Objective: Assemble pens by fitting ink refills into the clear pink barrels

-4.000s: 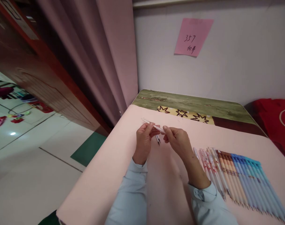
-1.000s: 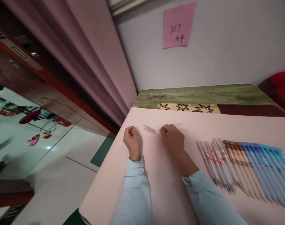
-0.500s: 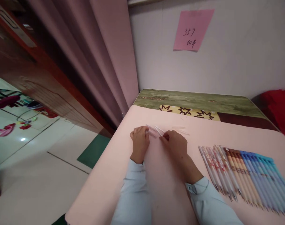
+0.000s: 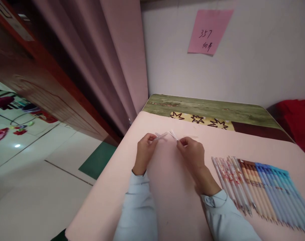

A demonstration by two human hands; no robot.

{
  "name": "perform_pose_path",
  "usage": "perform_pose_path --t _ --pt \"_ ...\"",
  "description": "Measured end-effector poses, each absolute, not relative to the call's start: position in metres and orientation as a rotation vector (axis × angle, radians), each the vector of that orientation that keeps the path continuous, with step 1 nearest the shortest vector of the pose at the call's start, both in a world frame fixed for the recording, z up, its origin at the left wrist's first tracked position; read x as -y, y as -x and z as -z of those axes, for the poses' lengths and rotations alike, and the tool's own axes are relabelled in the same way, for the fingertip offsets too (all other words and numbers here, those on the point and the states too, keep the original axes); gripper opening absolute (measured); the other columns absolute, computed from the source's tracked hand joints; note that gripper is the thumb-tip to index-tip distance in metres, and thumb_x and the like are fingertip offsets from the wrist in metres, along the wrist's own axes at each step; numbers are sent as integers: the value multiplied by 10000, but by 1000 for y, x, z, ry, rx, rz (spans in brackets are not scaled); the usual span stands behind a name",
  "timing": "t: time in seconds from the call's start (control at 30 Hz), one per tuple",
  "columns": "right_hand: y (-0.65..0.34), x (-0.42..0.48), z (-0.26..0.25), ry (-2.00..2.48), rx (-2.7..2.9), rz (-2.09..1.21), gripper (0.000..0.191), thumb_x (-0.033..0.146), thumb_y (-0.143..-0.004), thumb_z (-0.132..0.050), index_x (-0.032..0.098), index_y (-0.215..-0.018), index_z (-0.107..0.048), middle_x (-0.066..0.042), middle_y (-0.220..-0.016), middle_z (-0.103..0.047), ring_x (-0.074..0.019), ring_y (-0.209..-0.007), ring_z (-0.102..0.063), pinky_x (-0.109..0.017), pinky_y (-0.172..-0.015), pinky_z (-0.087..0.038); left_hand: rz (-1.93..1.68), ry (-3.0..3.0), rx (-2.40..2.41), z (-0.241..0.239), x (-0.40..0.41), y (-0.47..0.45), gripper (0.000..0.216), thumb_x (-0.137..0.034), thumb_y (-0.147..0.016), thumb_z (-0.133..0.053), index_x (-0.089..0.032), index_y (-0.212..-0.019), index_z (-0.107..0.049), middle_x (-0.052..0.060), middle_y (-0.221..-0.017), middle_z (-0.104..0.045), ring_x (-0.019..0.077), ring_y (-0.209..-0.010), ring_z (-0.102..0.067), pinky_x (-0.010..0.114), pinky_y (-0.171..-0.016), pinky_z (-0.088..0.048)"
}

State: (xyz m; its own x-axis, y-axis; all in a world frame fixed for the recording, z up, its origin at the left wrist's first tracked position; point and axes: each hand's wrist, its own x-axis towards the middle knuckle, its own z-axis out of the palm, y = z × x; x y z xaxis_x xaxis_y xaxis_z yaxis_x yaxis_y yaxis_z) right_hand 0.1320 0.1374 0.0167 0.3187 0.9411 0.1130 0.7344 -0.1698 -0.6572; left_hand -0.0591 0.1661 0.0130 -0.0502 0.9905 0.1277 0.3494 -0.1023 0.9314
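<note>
My left hand (image 4: 145, 150) is closed, thumb and fingertips pinching a thin pale translucent strip (image 4: 163, 135) that points right. My right hand (image 4: 192, 150) is also closed, pinching a thin white strip (image 4: 172, 135) that slants up to the left. The free ends of the two strips meet or nearly meet between my hands; I cannot tell whether they touch. Just beyond my right hand, a faint pale strip (image 4: 192, 136) lies on the pink table cover (image 4: 172, 187).
A row of several pens (image 4: 262, 190), in white, orange and blue groups, lies at the right. Behind are a green wood-patterned board (image 4: 207, 105) and a wall with a pink note (image 4: 210, 31). A curtain (image 4: 117, 50) and wooden door (image 4: 54, 93) border the left; a red cloth (image 4: 295, 117) sits far right.
My left hand has drawn back slightly and now pinches its strip between thumb and fingers. My right hand has shifted a little to the right. The view has moved slightly.
</note>
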Motion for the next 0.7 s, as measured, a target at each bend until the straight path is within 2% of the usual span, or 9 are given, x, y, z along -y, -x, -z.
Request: perform_pose_path --t 0.1,0.27,0.57,0.7 --pt "-138 -140 -13 1688 1233 -594 246 422 -796 -633 196 -767 -725 -36 -695 -718 -165 -598 -611 -265 -618 -443 -1345 -1131 -1250 -15 -165 54 187 -291 -739 -750 -184 -879 -686 16 -802 -662 147 -732 -568 272 -707 -423" --pt "-140 -141 -13 1462 1145 -790 288 441 -755 -681 159 -788 -728 -5 -593 -624 -113 -505 -474 -226 -499 -375 -1425 -724 -1014 -18 -165 47 263 -281 -704 -791 -155 -906 -680 -3 -766 -630 106 -706 -569 252 -742 -451" --pt "-146 -142 -15 1393 1163 -887 294 449 -737 -699 155 -760 -713 21 -544 -538 -94 -484 -406 -220 -462 -317 -1363 -641 -905 -17 -165 49 284 -247 -706 -802 -148 -932 -661 -5 -767 -629 97 -706 -596 242 -739 -462" --pt "-149 -142 -15 1373 1220 -959 286 439 -737 -701 154 -759 -718 18 -559 -552 -95 -494 -417 -224 -477 -329 -1363 -638 -894 -17 -165 48 280 -247 -713 -800 -146 -931 -658 2 -784 -641 98 -711 -602 253 -763 -472"
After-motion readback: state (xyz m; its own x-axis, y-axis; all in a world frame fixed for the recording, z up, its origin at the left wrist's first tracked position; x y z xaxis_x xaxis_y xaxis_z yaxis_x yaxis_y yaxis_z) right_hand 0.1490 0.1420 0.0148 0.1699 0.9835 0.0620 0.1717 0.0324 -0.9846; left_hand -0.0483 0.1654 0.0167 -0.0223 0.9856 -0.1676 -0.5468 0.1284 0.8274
